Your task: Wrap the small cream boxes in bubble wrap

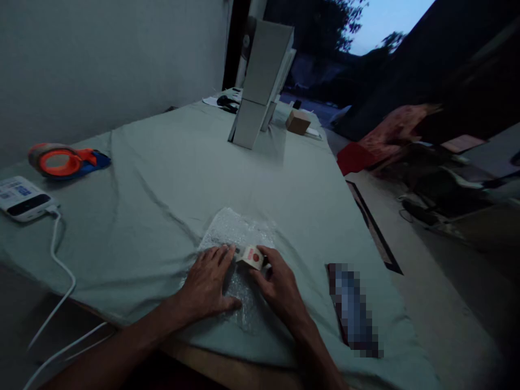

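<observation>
At the lower centre of the frame, the right hand [279, 281] pinches a small box [252, 257]. The left hand [206, 284] lies with thumb spread on bubble wrap [238, 227].

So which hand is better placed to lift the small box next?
Probably the right hand: its thumb and fingers hold the small box, while the left hand lies spread over the bubble wrap.
</observation>
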### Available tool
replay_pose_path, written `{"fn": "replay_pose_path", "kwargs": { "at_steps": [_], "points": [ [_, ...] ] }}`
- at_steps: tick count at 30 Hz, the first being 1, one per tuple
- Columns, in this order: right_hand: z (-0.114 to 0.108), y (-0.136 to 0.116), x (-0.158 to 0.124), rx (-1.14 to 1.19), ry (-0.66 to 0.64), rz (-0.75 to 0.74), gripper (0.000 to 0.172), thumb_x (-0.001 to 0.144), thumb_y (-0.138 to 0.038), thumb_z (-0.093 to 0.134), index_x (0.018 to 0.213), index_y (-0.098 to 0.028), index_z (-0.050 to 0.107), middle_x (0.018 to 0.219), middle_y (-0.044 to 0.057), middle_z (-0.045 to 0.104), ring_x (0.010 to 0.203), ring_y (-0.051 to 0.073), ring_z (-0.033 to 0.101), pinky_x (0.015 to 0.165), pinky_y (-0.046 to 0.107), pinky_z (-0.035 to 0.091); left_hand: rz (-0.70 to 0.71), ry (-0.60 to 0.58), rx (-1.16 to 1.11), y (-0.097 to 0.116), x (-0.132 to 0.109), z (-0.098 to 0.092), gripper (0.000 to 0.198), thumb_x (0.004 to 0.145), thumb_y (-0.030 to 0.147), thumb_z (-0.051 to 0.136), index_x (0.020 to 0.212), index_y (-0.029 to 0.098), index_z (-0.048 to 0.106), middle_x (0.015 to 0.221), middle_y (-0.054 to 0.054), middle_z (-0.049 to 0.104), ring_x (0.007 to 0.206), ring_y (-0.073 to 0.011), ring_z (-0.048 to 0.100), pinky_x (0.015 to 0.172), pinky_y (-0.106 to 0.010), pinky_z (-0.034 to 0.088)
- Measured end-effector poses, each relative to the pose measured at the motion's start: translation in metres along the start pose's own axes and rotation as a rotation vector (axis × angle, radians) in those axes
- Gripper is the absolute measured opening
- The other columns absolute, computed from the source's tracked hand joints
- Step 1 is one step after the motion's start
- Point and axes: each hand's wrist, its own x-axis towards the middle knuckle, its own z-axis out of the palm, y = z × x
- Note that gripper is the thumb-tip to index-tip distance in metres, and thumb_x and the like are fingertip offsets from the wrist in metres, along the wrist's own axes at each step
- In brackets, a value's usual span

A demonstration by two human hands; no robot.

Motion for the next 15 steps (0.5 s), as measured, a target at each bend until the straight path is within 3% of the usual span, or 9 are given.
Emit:
{"fn": "replay_pose_path", "kwargs": {
  "at_steps": [4, 10, 12, 15],
  "points": [
    [-0.036, 0.019, -0.017, -0.081, 0.176, 0.210, 0.043, 0.083, -0.038, 0.057, 0.121, -0.017, 0.054, 0.109, 0.010, 0.065, 0.063, 0.015, 0.058, 0.059, 0.030, 0.050, -0.022, -0.027, 0.073, 0.005, 0.002, -0.003, 0.103, 0.058, 0.061, 0.076, 0.144, 0.020, 0.036, 0.151, -0.016, 0.034, 0.133, -0.0382, 0.035, 0.108, -0.051, 0.031],
    [-0.057, 0.075, -0.039, -0.375, 0.112, 0.140, 0.046, 0.080, -0.042, 0.055, 0.117, -0.015, 0.058, 0.112, 0.015, 0.066, 0.101, 0.031, 0.062, 0.086, 0.047, 0.050, -0.030, -0.052, 0.141, 0.008, 0.004, -0.004, 0.099, 0.060, 0.065, 0.073, 0.141, 0.017, 0.041, 0.151, -0.020, 0.032, 0.132, -0.0403, 0.036, 0.107, -0.053, 0.033],
    [-0.057, 0.074, -0.042, -0.478, 0.163, 0.082, 0.050, 0.081, -0.043, 0.056, 0.121, -0.014, 0.056, 0.118, 0.018, 0.063, 0.108, 0.034, 0.059, 0.090, 0.051, 0.047, -0.022, -0.057, 0.142, 0.008, 0.005, -0.005, 0.099, 0.060, 0.064, 0.073, 0.140, 0.016, 0.041, 0.151, -0.020, 0.033, 0.132, -0.0403, 0.037, 0.107, -0.053, 0.034],
    [-0.052, 0.045, -0.040, -0.560, 0.296, -0.011, 0.047, 0.085, -0.041, 0.057, 0.123, -0.013, 0.054, 0.122, 0.019, 0.059, 0.109, 0.035, 0.056, 0.090, 0.053, 0.047, -0.017, -0.061, 0.134, 0.010, 0.006, -0.006, 0.099, 0.060, 0.063, 0.074, 0.140, 0.015, 0.041, 0.150, -0.021, 0.034, 0.131, -0.0405, 0.037, 0.106, -0.053, 0.034]
  ]
}}
